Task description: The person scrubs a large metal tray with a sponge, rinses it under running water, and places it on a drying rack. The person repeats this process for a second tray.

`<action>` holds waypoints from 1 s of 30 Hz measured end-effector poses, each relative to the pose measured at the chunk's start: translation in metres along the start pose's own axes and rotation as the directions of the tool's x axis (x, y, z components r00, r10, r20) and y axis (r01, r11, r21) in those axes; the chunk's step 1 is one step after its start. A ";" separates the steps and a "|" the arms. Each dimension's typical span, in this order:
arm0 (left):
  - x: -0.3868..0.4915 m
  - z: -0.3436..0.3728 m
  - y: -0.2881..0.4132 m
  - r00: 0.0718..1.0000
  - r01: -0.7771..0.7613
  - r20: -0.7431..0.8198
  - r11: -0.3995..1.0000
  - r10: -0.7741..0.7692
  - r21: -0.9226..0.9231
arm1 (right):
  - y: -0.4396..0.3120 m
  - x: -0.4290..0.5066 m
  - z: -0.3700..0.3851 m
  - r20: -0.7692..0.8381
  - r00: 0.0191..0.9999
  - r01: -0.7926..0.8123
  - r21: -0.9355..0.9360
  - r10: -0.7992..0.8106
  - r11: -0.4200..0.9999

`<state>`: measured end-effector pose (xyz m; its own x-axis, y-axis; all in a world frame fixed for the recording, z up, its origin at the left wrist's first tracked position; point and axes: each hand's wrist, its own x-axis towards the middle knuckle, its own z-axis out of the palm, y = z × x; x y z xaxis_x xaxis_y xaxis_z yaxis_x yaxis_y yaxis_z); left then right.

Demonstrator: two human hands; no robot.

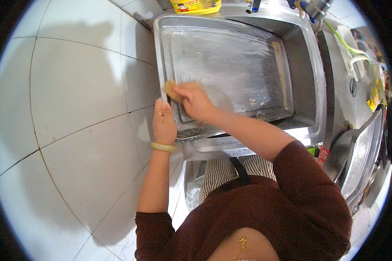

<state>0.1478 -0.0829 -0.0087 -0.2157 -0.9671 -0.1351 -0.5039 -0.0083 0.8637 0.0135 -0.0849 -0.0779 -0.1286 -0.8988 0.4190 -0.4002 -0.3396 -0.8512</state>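
A large rectangular metal tray (222, 62) rests tilted over a stainless steel sink (302, 71), with its left side near the tiled wall. My left hand (164, 122) grips the tray's left rim, thumb on top. In my right hand (196, 99) is a yellow-brown scrubber (173, 90), pressed to the inner left edge just above my left hand; the blur hides whether it is a sponge or a pad. Whitish streaks cover the tray's floor. Pale crumbs (256, 101) lie near its lower right corner, and a yellowish strip of residue runs along its right side.
White wall tiles (78, 75) border the sink on the left. A yellow container (196, 6) bearing writing stands behind the tray. At the upper right is a metal faucet (317, 9). Further metal trays (362, 163) lean at the right, beside a steel counter (343, 94).
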 end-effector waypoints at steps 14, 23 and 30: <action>0.013 -0.004 -0.004 0.967 0.254 0.046 0.962 -0.250 -0.097 | -0.005 -0.026 -0.063 0.766 0.618 0.273 0.001 -0.176 0.962; -0.011 -0.060 0.004 0.674 0.700 0.478 0.693 -0.563 -0.170 | -0.027 0.075 0.003 -0.067 0.573 -0.754 0.347 0.817 0.557; -0.057 -0.036 0.011 0.755 0.626 0.473 0.287 -0.453 -0.725 | -0.083 0.000 0.050 -0.133 0.786 -0.597 0.094 0.604 0.797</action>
<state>0.1849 -0.0372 0.0264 -0.3306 -0.6063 -0.7232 0.3263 -0.7925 0.5152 0.0917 -0.0702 -0.0229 -0.4635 -0.8745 -0.1426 -0.1574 0.2396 -0.9580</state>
